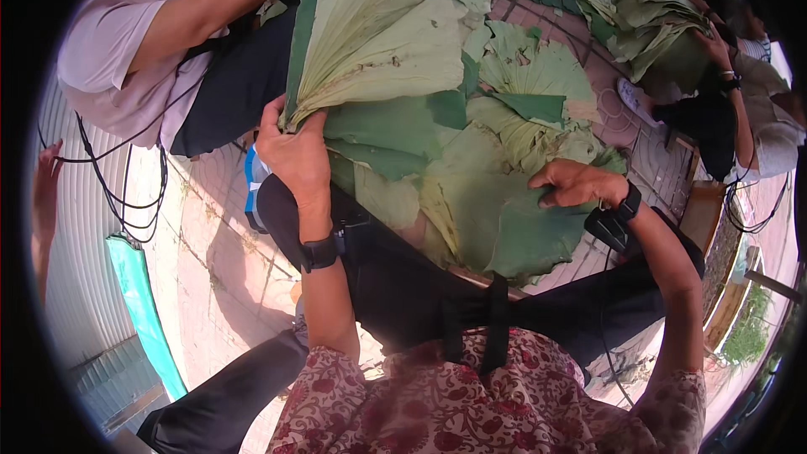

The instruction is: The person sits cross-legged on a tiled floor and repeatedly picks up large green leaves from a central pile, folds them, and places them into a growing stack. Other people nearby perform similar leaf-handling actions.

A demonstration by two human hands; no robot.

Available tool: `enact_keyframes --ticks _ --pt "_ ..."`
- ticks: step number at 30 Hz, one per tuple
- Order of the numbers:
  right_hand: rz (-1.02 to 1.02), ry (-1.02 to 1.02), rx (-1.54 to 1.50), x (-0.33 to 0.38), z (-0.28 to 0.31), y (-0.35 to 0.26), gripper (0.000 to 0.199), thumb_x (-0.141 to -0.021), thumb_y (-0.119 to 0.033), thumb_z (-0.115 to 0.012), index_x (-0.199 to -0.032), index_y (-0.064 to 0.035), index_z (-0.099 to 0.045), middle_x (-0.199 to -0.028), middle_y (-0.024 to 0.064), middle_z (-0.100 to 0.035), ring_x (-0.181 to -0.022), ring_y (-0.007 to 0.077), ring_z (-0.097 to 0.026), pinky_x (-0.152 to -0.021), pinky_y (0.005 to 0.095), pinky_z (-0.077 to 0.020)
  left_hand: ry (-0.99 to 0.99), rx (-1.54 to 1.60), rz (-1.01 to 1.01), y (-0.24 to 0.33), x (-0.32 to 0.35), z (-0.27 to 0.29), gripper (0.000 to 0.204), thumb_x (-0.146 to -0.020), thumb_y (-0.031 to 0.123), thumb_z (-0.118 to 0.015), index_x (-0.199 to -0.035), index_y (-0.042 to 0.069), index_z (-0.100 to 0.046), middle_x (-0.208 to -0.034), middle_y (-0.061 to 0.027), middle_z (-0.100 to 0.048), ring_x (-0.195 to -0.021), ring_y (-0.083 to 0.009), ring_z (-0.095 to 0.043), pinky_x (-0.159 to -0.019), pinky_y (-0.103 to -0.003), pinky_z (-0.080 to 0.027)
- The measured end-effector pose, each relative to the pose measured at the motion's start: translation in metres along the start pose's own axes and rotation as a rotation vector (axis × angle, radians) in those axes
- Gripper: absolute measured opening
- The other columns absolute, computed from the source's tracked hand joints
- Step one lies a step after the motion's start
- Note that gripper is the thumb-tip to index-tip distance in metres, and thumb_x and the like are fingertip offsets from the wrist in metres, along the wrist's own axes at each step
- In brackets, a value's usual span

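The left hand (292, 151) was closed on the stem end of a folded, pale green leaf (378, 42) that fanned away from the person. Beside it, more big leaves lay piled over the lap. The right hand (580, 183) rested flat, fingers spread, on a dark green leaf (504, 227) at the pile's near edge.

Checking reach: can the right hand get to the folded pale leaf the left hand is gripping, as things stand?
Probably yes. The right hand rests flat on the green leaf pile, and only flat leaves lie between it and the folded pale leaf pinched by the left hand.
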State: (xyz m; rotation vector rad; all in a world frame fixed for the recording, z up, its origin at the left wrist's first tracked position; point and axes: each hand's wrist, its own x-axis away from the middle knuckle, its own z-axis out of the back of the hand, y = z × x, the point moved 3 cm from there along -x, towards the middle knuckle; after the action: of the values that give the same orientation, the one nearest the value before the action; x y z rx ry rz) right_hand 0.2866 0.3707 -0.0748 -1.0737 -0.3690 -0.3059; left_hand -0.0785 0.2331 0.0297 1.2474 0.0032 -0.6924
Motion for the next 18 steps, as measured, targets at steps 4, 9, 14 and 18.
enact_keyframes --ticks 4,9,14,18 --pt "0.058 0.268 0.411 -0.118 -0.078 0.054 0.031 -0.072 -0.016 -0.067 -0.1 -0.0039 -0.069 -0.095 0.0166 -0.067 -0.096 0.0359 -0.063 -0.084 0.0444 -0.0507 0.078 -0.063 -0.051 0.001 -0.002 0.009 0.032 -0.07 0.001 -0.078 -0.098 -0.005 -0.066 -0.088 -0.0089 -0.069 -0.08 -0.0158 -0.06 -0.078 -0.028 -0.048" --pt "-0.088 0.437 0.55 -0.216 -0.112 0.063 0.055 -0.07 -0.019 -0.073 -0.12 -0.0025 -0.058 -0.123 0.0226 -0.057 -0.118 0.0391 -0.054 -0.098 0.0489 -0.0436 0.072 -0.043 0.053 0.002 0.001 0.005 0.034 -0.073 -0.001 -0.077 -0.104 -0.006 -0.063 -0.092 -0.0084 -0.067 -0.084 -0.0167 -0.06 -0.081 -0.028 -0.047" --pt "-0.165 0.362 0.663 -0.246 -0.118 0.075 0.11 -0.064 -0.026 -0.082 -0.153 -0.0035 -0.022 -0.15 0.0231 -0.035 -0.138 0.038 -0.035 -0.109 0.0547 -0.0308 0.064 -0.052 0.12 0.005 -0.001 -0.002 0.033 -0.073 -0.005 -0.075 -0.105 -0.005 -0.064 -0.094 -0.0079 -0.068 -0.083 -0.0156 -0.06 -0.081 -0.028 -0.048" --pt "-0.2 0.42 0.663 -0.253 -0.112 0.076 0.118 -0.061 -0.028 -0.084 -0.154 -0.0016 -0.017 -0.141 0.0222 -0.044 -0.132 0.0373 -0.042 -0.105 0.0544 -0.0337 0.062 -0.085 0.12 0.006 -0.003 -0.004 0.033 -0.073 -0.006 -0.075 -0.105 -0.005 -0.065 -0.094 -0.0081 -0.068 -0.083 -0.015 -0.06 -0.081 -0.027 -0.048"
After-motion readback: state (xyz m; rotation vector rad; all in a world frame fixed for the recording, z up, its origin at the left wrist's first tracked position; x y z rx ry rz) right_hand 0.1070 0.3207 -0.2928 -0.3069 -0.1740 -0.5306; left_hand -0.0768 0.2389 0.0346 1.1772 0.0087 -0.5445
